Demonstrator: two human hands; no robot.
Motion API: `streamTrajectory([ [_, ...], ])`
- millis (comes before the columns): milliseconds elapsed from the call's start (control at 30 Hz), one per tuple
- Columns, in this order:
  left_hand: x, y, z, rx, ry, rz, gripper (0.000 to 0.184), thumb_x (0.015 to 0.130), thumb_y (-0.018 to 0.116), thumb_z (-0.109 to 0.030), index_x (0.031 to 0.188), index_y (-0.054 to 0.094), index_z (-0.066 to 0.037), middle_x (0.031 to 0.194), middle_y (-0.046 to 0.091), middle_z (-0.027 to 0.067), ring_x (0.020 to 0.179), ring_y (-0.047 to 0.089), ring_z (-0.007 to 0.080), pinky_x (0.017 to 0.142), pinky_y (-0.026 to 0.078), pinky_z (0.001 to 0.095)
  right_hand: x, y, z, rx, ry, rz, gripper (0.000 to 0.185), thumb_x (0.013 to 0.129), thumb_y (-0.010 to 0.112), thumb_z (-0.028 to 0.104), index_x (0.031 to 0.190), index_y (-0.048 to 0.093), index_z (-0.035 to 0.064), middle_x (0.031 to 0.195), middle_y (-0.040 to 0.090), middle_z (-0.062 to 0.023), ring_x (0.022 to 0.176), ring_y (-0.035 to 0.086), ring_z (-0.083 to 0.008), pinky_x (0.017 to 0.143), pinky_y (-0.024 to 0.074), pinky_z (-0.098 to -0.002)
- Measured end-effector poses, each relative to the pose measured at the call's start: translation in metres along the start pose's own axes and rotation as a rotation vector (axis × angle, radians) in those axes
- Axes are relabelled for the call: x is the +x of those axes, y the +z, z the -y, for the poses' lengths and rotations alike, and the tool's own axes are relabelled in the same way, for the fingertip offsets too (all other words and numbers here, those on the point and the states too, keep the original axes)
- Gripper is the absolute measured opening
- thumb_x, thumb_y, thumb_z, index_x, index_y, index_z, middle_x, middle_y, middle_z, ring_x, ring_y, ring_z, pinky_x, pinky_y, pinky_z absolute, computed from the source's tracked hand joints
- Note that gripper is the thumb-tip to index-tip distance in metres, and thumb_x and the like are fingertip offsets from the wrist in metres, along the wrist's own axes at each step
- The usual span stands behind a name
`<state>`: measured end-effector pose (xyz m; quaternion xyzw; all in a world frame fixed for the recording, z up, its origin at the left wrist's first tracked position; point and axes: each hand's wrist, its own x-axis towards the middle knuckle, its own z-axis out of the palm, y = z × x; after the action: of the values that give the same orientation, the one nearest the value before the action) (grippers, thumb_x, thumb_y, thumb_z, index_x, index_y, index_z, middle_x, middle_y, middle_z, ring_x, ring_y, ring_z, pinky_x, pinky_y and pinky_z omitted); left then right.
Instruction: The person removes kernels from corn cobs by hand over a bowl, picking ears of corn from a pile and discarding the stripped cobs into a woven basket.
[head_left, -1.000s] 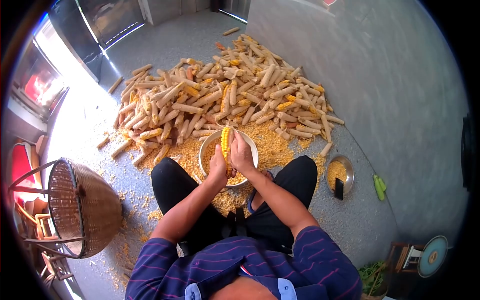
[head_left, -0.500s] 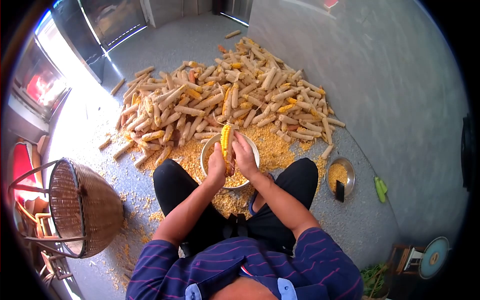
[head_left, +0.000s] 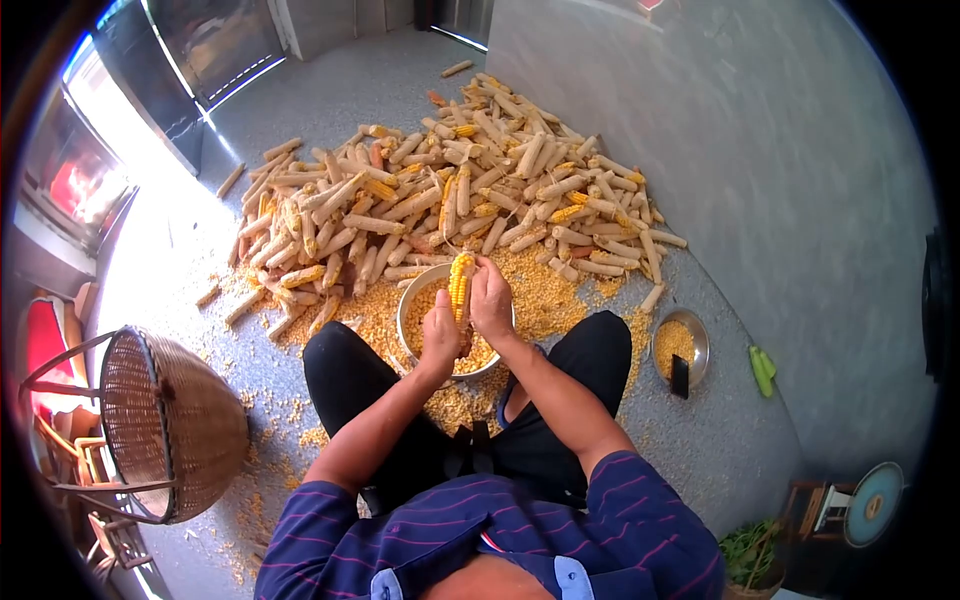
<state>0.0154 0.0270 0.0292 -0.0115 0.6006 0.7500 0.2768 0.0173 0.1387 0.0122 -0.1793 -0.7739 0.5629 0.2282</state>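
Observation:
A yellow ear of corn stands nearly upright between my two hands, over a pale bowl of loose kernels. My left hand is closed around its lower left side. On the other side my right hand grips the ear, fingers curled and thumb near the top. Something reddish-brown shows below, between the palms; I cannot make out what it is. Kernels also cover the floor around the bowl.
A large heap of stripped cobs lies beyond the bowl. On the left a wicker basket rests on its side. To the right are a metal bowl of kernels with a dark phone-like object, and green vegetables by the wall.
The ear has turned in my hands: the bare pale side seen beside its kernels is now hidden. My right hand has shifted slightly against it. The whole view has moved a little.

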Motion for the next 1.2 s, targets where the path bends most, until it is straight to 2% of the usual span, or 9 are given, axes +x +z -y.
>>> streamTrajectory([
  [67,0.000,0.003,-0.003,-0.040,0.005,-0.052,0.053,0.102,0.028,-0.046,0.082,0.053,-0.004,0.057,0.048,0.0035,0.041,0.044,0.0128,0.036,0.035,0.0277,0.001,0.001,-0.004,0.118,0.044,0.019,0.038,0.101,0.040,0.026,0.122,0.051,-0.0032,0.093,0.064,-0.0134,0.082,0.061,-0.0196,0.075,0.0489,-0.0325],
  [167,0.003,-0.001,0.001,0.005,0.059,-0.029,0.053,0.102,0.029,-0.046,0.084,0.054,-0.003,0.057,0.049,0.0048,0.040,0.044,0.0136,0.036,0.036,0.0277,-0.008,0.011,0.008,0.420,-0.003,0.130,0.045,0.099,0.042,0.029,0.131,0.045,-0.0022,0.096,0.063,-0.0226,0.087,0.062,-0.0321,0.077,0.0476,-0.0374],
  [333,0.004,-0.004,0.004,-0.051,-0.029,-0.052,0.053,0.102,0.028,-0.047,0.088,0.055,-0.003,0.060,0.051,0.0051,0.042,0.046,0.0140,0.037,0.037,0.0281,-0.013,0.005,0.010,0.012,-0.008,0.105,0.044,0.099,0.042,0.028,0.130,0.046,-0.0027,0.092,0.063,-0.0262,0.086,0.062,-0.0399,0.073,0.0474,-0.0428],
  [433,0.002,-0.007,-0.002,-0.118,-0.054,0.006,0.052,0.101,0.029,-0.048,0.090,0.056,-0.004,0.064,0.054,0.0053,0.045,0.049,0.0147,0.038,0.038,0.0284,-0.010,0.006,0.001,-0.016,0.023,0.059,0.038,0.099,0.042,0.021,0.127,0.048,-0.0040,0.089,0.062,-0.0173,0.078,0.061,-0.0233,0.072,0.0473,-0.0350],
  [567,0.004,0.003,-0.003,-0.142,0.036,-0.096,0.052,0.101,0.029,-0.048,0.092,0.057,-0.005,0.067,0.055,0.0051,0.047,0.050,0.0159,0.039,0.039,0.0277,-0.016,0.018,0.008,0.347,-0.055,0.069,0.043,0.098,0.040,0.021,0.133,0.044,-0.0047,0.092,0.063,-0.0250,0.081,0.063,-0.0344,0.070,0.0477,-0.0407],
  [800,0.007,-0.007,-0.006,-0.259,-0.190,-0.119,0.055,0.101,0.028,-0.049,0.096,0.059,-0.003,0.069,0.056,0.0047,0.046,0.049,0.0143,0.040,0.039,0.0267,-0.018,0.004,0.007,0.039,0.017,0.163,0.048,0.099,0.042,0.024,0.139,0.037,-0.0020,0.102,0.063,-0.0159,0.086,0.061,-0.0195,0.075,0.0477,-0.0316],
  [967,0.003,-0.006,-0.002,0.125,0.292,0.056,0.051,0.103,0.030,-0.042,0.097,0.059,-0.001,0.063,0.052,0.0015,0.047,0.047,0.0089,0.039,0.034,0.0241,-0.003,0.001,0.024,0.617,0.121,0.024,0.041,0.103,0.035,0.027,0.131,0.047,0.0008,0.103,0.065,-0.0105,0.083,0.061,-0.0110,0.072,0.0490,-0.0252],
  [1133,0.001,0.001,0.004,0.122,0.397,0.086,0.049,0.103,0.032,-0.038,0.093,0.060,0.000,0.060,0.050,0.0005,0.045,0.045,0.0087,0.040,0.034,0.0230,0.004,-0.010,0.021,0.344,0.017,0.107,0.040,0.104,0.033,0.028,0.126,0.050,-0.0002,0.092,0.065,-0.0096,0.077,0.062,-0.0134,0.072,0.0503,-0.0262],
  [1200,-0.002,-0.003,0.001,0.068,0.128,0.077,0.048,0.103,0.032,-0.038,0.091,0.059,0.000,0.061,0.051,0.0012,0.045,0.046,0.0090,0.040,0.034,0.0239,0.007,-0.005,0.006,0.194,-0.075,-0.022,0.040,0.104,0.031,0.027,0.123,0.052,-0.0005,0.092,0.065,-0.0095,0.080,0.063,-0.0144,0.073,0.0507,-0.0268],
])
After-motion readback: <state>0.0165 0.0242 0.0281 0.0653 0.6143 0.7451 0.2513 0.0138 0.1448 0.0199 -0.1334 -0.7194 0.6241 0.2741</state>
